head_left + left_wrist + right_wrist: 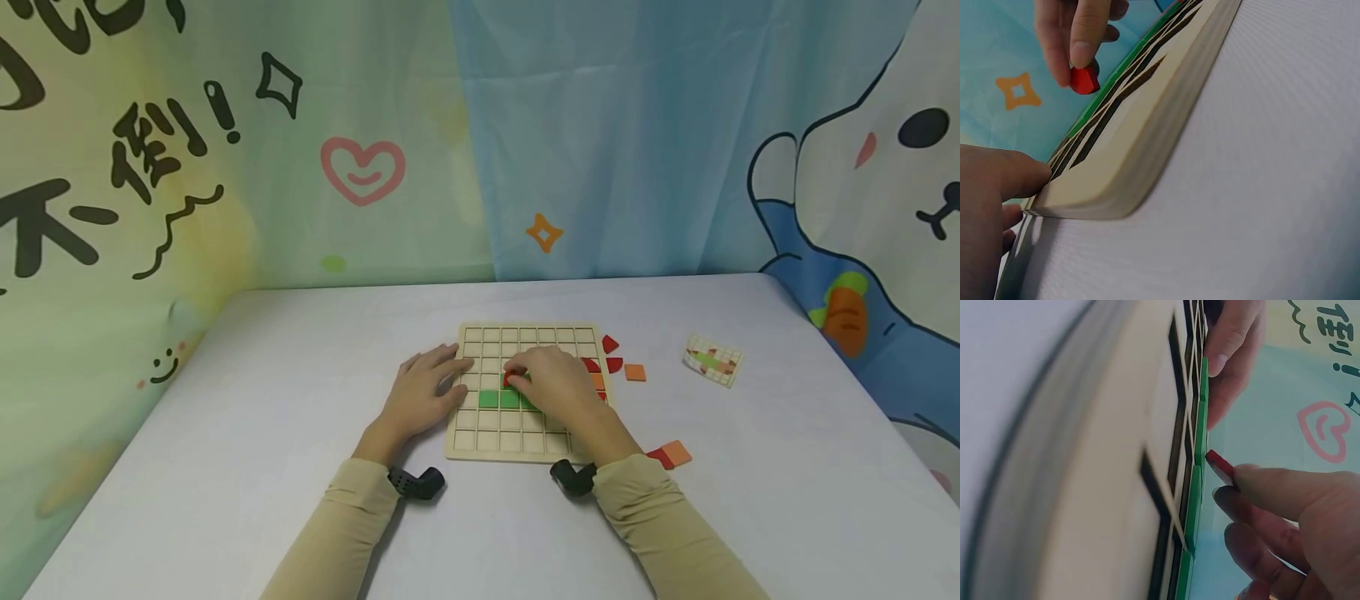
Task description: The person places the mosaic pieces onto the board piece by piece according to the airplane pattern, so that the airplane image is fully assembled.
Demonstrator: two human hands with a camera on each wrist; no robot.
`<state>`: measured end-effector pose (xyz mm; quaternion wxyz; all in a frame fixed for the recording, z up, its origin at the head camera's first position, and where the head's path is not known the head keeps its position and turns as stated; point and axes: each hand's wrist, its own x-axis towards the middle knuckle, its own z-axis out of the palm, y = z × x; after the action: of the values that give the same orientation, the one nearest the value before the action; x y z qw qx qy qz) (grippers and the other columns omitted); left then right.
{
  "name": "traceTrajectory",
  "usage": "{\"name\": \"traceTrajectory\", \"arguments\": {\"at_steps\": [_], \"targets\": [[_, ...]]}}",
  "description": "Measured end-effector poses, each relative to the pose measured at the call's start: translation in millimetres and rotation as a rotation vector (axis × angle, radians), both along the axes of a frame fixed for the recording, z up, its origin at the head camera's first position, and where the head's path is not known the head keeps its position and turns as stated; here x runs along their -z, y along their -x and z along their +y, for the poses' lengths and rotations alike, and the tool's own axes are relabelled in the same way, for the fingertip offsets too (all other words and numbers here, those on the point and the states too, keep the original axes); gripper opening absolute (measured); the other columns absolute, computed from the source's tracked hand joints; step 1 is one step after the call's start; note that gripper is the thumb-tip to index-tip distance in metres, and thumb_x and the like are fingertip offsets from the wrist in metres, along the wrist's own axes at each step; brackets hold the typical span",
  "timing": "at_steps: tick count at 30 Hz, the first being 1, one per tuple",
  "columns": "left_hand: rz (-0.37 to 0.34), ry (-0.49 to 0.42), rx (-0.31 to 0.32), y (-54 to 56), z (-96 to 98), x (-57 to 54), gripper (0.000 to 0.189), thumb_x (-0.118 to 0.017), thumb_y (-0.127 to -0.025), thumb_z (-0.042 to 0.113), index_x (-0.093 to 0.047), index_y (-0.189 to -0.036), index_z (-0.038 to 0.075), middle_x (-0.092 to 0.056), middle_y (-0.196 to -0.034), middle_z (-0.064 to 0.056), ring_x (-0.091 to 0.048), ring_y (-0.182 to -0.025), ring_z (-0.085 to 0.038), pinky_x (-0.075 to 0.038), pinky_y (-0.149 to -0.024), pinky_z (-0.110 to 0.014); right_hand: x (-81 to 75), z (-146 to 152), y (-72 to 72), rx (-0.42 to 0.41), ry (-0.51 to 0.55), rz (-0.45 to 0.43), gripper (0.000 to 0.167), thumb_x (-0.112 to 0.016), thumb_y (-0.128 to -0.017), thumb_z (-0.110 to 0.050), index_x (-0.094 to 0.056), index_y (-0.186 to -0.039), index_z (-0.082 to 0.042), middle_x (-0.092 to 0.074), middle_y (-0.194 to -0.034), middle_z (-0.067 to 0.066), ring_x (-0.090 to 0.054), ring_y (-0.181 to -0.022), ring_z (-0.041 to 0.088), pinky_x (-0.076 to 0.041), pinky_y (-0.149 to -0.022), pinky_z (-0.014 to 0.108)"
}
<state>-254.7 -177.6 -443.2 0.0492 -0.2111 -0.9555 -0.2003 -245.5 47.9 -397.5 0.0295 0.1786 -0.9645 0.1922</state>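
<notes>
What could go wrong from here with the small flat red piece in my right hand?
Your right hand pinches the small flat red piece, so it might slip. The hand could also nudge the nearby green square tiles on the pale wooden grid board. And your tan right sleeve appears close to a loose orange square tile, which it might sweep aside.

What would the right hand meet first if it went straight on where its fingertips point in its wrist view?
Probably the green squares on the board, met first by the red piece the right hand pinches; the gap is hard to judge.
</notes>
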Motion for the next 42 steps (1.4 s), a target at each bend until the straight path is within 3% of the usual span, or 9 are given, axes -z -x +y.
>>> {"name": "traceTrajectory", "arguments": {"at_steps": [4,8,18,29,37,42], "targets": [[0.008,0.009,-0.001,1.0,-0.3,2.3,0.045,-0.049,-0.092,0.041,-0.054,-0.134,0.025,-0.041,-0.150,-0.002,-0.032,-0.142,-0.022,-0.021,-0.116,-0.050,0.6,-1,0.4,0.004,0.019,-0.041,0.024,-0.067,-0.088,-0.021,-0.071,-0.111,-0.022,-0.072,-0.099,-0.003,-0.062,-0.072,0.013,-0.040,-0.048,0.022],[0.018,0.014,-0.003,2.0,-0.3,4.4,0.046,-0.048,-0.092,0.042,-0.055,-0.134,0.025,-0.041,-0.149,-0.002,-0.032,-0.142,-0.022,-0.021,-0.116,-0.050,0.5,-2,0.5,0.002,0.030,-0.069,0.029,-0.067,-0.088,-0.019,-0.068,-0.117,-0.021,-0.072,-0.097,-0.002,-0.059,-0.067,0.011,-0.039,-0.048,0.022],[0.039,0.013,0.002,3.1,0.8,4.6,0.045,-0.049,-0.092,0.042,-0.056,-0.133,0.025,-0.043,-0.149,-0.002,-0.033,-0.141,-0.022,-0.023,-0.115,-0.051,1.1,-4,2.5,0.008,-0.041,-0.048,0.030,-0.072,-0.084,-0.029,-0.071,-0.113,-0.021,-0.072,-0.092,-0.006,-0.066,-0.084,0.013,-0.053,-0.065,0.029],[0.035,-0.004,0.010,3.4,-0.3,5.4,0.044,-0.050,-0.092,0.042,-0.056,-0.133,0.025,-0.043,-0.148,-0.003,-0.034,-0.141,-0.022,-0.024,-0.114,-0.052,4.1,-10,5.5,0.009,-0.076,-0.045,0.029,-0.073,-0.083,-0.034,-0.073,-0.109,-0.023,-0.068,-0.092,-0.005,-0.061,-0.077,0.011,-0.049,-0.057,0.027],[0.007,-0.007,-0.003,2.0,-0.2,3.5,0.044,-0.051,-0.091,0.040,-0.056,-0.133,0.027,-0.042,-0.149,-0.002,-0.032,-0.142,-0.021,-0.022,-0.115,-0.052,9.0,-14,6.2,0.018,-0.081,-0.051,0.028,-0.069,-0.085,-0.038,-0.073,-0.110,-0.026,-0.068,-0.101,-0.003,-0.063,-0.087,0.016,-0.052,-0.063,0.032],[0.007,-0.004,-0.004,1.9,0.2,3.1,0.044,-0.050,-0.092,0.040,-0.056,-0.133,0.026,-0.042,-0.149,-0.002,-0.033,-0.141,-0.022,-0.022,-0.115,-0.052,10.0,-15,7.1,0.007,-0.061,-0.057,0.029,-0.068,-0.086,-0.037,-0.072,-0.112,-0.025,-0.065,-0.097,-0.002,-0.060,-0.081,0.015,-0.050,-0.060,0.031]]}}
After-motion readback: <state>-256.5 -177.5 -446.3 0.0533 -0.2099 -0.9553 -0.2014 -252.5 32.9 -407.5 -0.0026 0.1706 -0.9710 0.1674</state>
